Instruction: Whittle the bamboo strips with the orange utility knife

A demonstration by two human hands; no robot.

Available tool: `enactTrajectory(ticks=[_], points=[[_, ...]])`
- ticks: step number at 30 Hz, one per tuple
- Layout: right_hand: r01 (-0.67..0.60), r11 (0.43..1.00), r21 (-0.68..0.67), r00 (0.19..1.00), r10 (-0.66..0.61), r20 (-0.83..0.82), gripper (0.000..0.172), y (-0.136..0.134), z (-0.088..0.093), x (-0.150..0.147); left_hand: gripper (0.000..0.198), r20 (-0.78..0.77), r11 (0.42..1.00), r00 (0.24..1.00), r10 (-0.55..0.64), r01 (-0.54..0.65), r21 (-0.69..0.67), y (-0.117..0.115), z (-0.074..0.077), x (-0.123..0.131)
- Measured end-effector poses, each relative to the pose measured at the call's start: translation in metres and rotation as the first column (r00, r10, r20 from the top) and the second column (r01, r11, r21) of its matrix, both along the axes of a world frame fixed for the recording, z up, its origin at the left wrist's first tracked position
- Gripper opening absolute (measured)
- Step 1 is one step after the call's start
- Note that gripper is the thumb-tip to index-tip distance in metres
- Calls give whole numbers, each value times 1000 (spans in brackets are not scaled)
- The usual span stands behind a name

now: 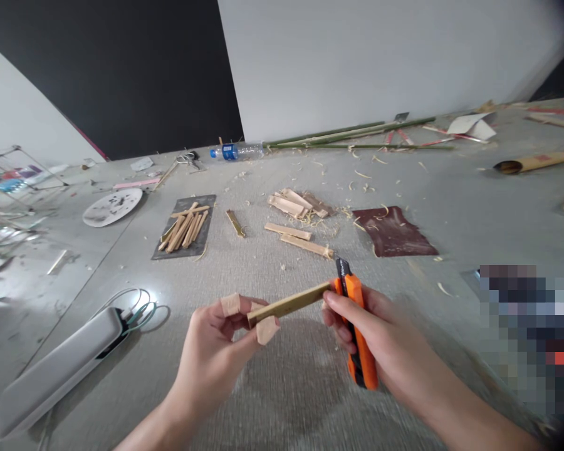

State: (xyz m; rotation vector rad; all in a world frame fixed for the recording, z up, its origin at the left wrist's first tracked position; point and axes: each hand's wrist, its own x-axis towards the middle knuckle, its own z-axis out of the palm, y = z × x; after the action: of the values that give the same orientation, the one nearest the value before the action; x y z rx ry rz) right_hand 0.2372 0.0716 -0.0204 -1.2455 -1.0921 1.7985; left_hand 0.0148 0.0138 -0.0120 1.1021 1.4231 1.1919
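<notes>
left hand (216,347) pinches a strip (291,304), right hand (383,322) an orange cutter (364,354).

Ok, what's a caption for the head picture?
Left fingers pinch a strip; right fingers grip an orange knife.

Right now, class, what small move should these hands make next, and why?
Perhaps angle the orange-and-black plastic utility knife toward the flat, tan wooden strip: the left hand pinches one end, while the right hand grips the knife, its tip beyond the strip.
</notes>
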Motion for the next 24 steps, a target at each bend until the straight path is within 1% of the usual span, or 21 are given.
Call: enactTrajectory(ticks=[3, 5, 7, 8, 10, 13, 15, 17, 20, 24], points=[[64, 998, -3, 997, -64, -40, 45, 0, 1, 0, 22, -100, 999, 995, 15, -10, 50, -2, 2, 1], [99, 995, 14, 992, -97, -80, 44, -3, 4, 1, 22, -187, 996, 982, 32, -16, 86, -4, 3, 2], [85, 994, 64, 995, -81, -63, 41, -7, 8, 3, 21, -266, 991, 962, 57, -23, 130, -5, 3, 4], [54, 993, 109, 998, -52, -16, 39, -10, 10, 3, 20, -298, 988, 952, 65, -20, 154, -5, 2, 4], [-62, 973, 223, 991, 34, 127, 33, -16, 15, 2, 17, -349, 981, 934, 73, -4, 195, -7, 1, 5], [-285, 888, 360, 930, 166, 327, 26, -23, 19, -1, 11, -388, 966, 917, 90, 14, 256, -9, 0, 5], [-366, 834, 413, 898, 200, 393, 23, -26, 20, -4, 7, -415, 952, 903, 114, 19, 304, -11, -1, 4], [-395, 805, 444, 884, 201, 422, 22, -27, 19, -5, 5, -467, 937, 873, 140, 36, 348, -13, -1, 3], [-402, 793, 457, 878, 193, 438, 22, -29, 18, -6, 11, -547, 916, 819, 172, 72, 396, -15, -1, 3], [-419, 778, 467, 870, 198, 451, 21, -30, 20, -6, 17, -597, 877, 768, 233, 100, 470, -16, 0, 4]])
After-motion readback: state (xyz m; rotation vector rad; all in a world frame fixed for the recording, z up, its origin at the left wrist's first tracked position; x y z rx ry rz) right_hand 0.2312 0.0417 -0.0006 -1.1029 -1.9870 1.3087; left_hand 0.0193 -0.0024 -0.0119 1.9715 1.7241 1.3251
